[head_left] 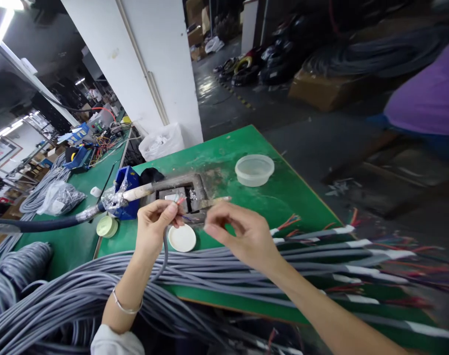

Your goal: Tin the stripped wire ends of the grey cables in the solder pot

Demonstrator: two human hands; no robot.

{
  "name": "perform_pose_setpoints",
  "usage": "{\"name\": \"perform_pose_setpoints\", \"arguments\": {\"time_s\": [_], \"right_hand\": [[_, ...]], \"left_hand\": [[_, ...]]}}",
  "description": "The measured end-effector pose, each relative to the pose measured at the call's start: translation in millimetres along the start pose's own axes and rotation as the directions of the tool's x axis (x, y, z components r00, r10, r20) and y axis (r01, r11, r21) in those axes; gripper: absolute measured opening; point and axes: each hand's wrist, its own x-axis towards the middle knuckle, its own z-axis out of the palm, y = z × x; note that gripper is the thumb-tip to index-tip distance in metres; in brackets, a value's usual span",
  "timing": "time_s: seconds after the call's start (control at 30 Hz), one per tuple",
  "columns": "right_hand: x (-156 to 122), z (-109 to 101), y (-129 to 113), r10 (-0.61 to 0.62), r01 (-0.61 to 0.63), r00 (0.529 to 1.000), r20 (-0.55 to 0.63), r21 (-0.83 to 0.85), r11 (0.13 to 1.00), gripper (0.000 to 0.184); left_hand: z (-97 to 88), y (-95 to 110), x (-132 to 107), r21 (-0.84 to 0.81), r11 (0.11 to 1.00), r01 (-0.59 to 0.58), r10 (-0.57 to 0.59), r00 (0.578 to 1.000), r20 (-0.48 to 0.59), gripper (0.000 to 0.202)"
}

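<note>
My left hand (156, 219) pinches the end of a grey cable (166, 249), whose thin coloured wires (180, 200) poke out past the fingertips. Just to the right, my right hand (243, 231) is curled with thumb and fingertips close together; whatever they may hold is hidden. Behind both hands sits a grimy square pot (198, 185) with a dark opening and shiny metal inside. A flat stick (216, 201) lies at its right side, partly behind my right hand. Below my left fingers is a small round white dish (182, 238).
Grey cables (217, 268) with white-taped, stripped ends run across the green table (224, 148). A clear plastic tub (254, 170) stands at the back right. A blue bin (127, 185) and thick hose (54, 224) are left. A person in purple (428, 98) is at right.
</note>
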Motion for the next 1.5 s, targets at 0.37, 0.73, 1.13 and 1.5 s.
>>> {"name": "perform_pose_setpoints", "arguments": {"time_s": [0.37, 0.73, 1.13, 1.5], "right_hand": [[-5.0, 14.0, 11.9, 0.144, -0.15, 0.983, 0.116, 0.047, 0.988, 0.042], [-2.6, 4.4, 4.3, -0.097, 0.099, 0.994, 0.056, -0.018, 0.995, 0.011], [-0.3, -3.8, 0.2, -0.327, 0.312, 0.944, 0.052, -0.469, 0.826, 0.02], [9.5, -17.5, -1.3, 0.224, -0.216, 0.96, -0.169, 0.066, 0.974, 0.023]], "left_hand": [[9.8, -26.9, -17.4, -0.427, 0.899, 0.097, -0.133, 0.99, -0.056, 0.03], [9.3, -32.8, -26.7, -0.014, 0.996, 0.089, -0.09, 0.994, -0.065, 0.038], [17.3, -27.4, -27.0, 0.284, 0.957, -0.053, 0.083, 0.992, -0.092, 0.028], [17.5, -23.3, -28.3, 0.267, 0.958, -0.104, 0.148, 0.977, -0.151, 0.024]]}}
